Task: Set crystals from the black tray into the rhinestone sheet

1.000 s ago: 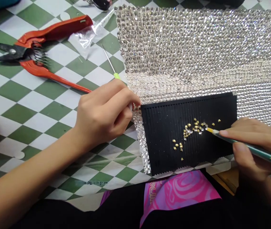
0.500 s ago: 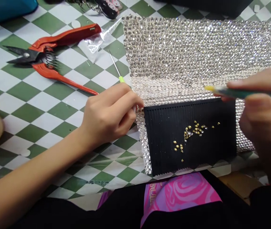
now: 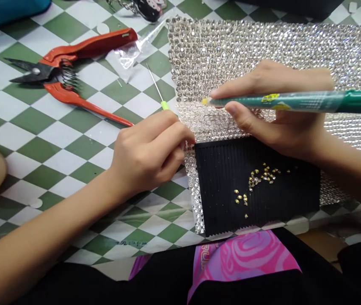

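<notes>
My right hand (image 3: 275,110) grips a green pen-like picker tool (image 3: 294,101), lying almost level, its yellow tip touching the left part of the rhinestone sheet (image 3: 263,51). My left hand (image 3: 148,152) is closed at the sheet's left edge, pinching a thin needle tool with a light green grip (image 3: 165,105) that sticks up behind the fingers. Below my right hand lies a black ridged tray (image 3: 224,190) on the sheet, carrying several loose gold-backed rhinestones (image 3: 261,176).
Red-handled spring pliers (image 3: 69,72) lie at the upper left on the green and white checked tablecloth (image 3: 56,148). A small clear plastic bag (image 3: 126,53) is beside them. A keychain (image 3: 145,6) sits at the top edge. Pink patterned fabric (image 3: 240,254) shows below the table edge.
My right hand lifted the picker off the tray's stones and carried it up and left, until its tip reached the rhinestone sheet. The left hand stayed put.
</notes>
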`<state>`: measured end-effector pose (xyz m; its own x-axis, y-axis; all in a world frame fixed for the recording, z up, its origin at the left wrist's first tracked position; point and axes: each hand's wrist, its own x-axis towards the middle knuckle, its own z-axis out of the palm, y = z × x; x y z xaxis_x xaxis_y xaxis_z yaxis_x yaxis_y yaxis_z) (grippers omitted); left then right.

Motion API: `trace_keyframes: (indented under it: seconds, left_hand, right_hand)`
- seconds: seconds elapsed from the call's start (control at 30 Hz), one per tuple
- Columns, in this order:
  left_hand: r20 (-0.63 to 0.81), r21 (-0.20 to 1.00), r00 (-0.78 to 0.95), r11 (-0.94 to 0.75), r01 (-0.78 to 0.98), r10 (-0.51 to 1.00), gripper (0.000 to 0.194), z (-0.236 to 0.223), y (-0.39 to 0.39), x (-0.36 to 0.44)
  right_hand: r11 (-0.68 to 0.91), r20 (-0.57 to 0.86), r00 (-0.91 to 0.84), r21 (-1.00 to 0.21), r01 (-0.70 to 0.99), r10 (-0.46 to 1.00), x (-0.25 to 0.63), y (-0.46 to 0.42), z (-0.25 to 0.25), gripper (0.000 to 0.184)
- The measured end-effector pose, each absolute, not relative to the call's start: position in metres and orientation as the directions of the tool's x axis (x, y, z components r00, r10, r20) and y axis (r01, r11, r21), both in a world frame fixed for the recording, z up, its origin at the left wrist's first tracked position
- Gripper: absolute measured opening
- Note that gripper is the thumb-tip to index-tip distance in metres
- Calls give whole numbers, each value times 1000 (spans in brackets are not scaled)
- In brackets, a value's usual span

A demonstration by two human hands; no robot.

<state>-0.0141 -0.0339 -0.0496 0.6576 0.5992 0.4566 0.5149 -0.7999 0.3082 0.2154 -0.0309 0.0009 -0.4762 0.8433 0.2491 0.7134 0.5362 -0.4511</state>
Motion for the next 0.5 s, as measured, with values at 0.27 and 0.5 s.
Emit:
trace_keyframes:
  seconds: [0.27,0.5]
  left_hand:
    - [473,302,652,-804,512,593,21,-51,-34,-15]
    - [477,297,649,-803,516,593,25,-51,-34,-14]
  right_hand:
    - [562,268,-494,-434,704,827,217,-30,4,23]
    - [437,178,-400,-432,789,899,255,-87,31,29]
